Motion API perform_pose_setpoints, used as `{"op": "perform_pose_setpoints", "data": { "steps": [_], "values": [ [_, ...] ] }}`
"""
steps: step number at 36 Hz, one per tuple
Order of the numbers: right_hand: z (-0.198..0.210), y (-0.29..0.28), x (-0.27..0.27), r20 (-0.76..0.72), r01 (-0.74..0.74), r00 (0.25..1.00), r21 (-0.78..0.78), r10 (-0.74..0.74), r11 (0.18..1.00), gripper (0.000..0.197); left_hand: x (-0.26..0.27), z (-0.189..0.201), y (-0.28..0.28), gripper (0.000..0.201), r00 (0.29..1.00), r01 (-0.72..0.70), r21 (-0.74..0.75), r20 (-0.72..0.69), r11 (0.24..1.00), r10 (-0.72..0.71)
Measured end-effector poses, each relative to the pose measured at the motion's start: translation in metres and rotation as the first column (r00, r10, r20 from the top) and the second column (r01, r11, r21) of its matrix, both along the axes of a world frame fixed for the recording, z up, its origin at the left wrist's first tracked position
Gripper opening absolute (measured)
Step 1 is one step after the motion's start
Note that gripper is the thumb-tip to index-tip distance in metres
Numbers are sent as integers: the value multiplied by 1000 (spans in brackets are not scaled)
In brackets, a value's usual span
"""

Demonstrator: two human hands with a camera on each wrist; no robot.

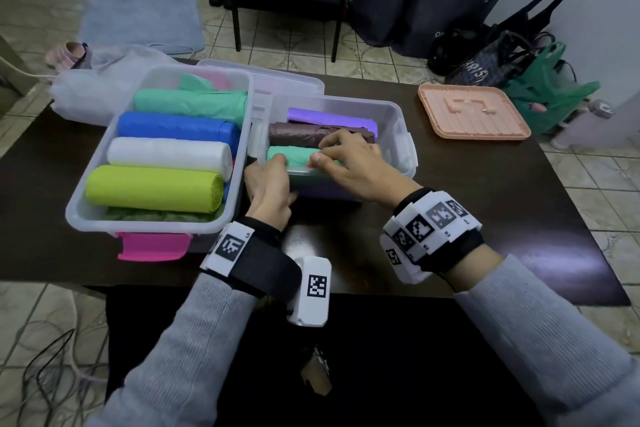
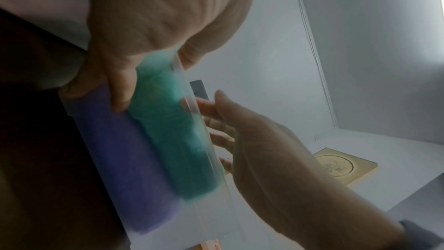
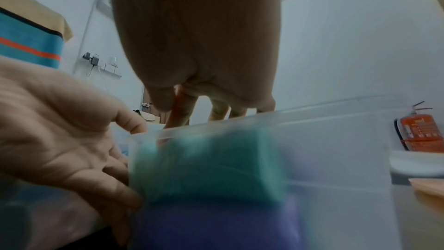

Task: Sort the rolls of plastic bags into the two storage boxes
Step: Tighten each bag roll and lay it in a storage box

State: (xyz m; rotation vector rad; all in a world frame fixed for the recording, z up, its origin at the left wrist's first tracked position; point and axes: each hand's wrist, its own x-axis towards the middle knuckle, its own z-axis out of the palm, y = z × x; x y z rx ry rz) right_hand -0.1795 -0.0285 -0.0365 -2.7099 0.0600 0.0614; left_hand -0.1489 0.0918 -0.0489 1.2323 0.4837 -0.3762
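Two clear storage boxes stand side by side on the dark table [image 1: 485,218]. The left box [image 1: 79,215] holds mint green, blue [image 1: 173,126], white [image 1: 169,154] and lime [image 1: 152,189] rolls. In the right box [image 1: 398,114] lie a purple roll [image 1: 329,114], a brown roll [image 1: 298,135] and a mint green roll [image 1: 294,156] [image 2: 173,130] [image 3: 204,163], with another purple roll [image 2: 120,159] beneath. My left hand [image 1: 273,177] grips the right box's near left corner, fingers [image 2: 120,92] outside the wall. My right hand [image 1: 329,152] reaches over the near rim and curls round the mint green roll.
A clear lid [image 1: 277,76] lies behind the boxes. A peach tray [image 1: 474,114] sits at the table's back right. A white plastic bag [image 1: 86,94] slumps at the back left. A chair and several dark bags stand on the floor beyond.
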Motion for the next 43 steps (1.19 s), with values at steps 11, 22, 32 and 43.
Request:
{"op": "perform_pose_setpoints", "data": {
  "steps": [11, 22, 32, 43],
  "values": [
    [16, -7, 28, 16, -82, 996, -98, 84, 992, 26, 0, -5, 0, 14, 999, -42, -29, 32, 999, 43],
    [24, -9, 31, -44, -193, 981, -32, 191, 981, 25, 4, -9, -2, 17, 997, -52, -34, 55, 998, 54],
    [-5, -4, -6, 145, -132, 978, -142, 153, 981, 59, 1, -7, -5, 26, 995, -73, -101, 58, 992, 79],
    [-13, 2, -6, -88, -132, 990, -274, 112, 953, 47, -2, -2, -3, 32, 995, -84, -106, 44, 991, 89]
  ]
}}
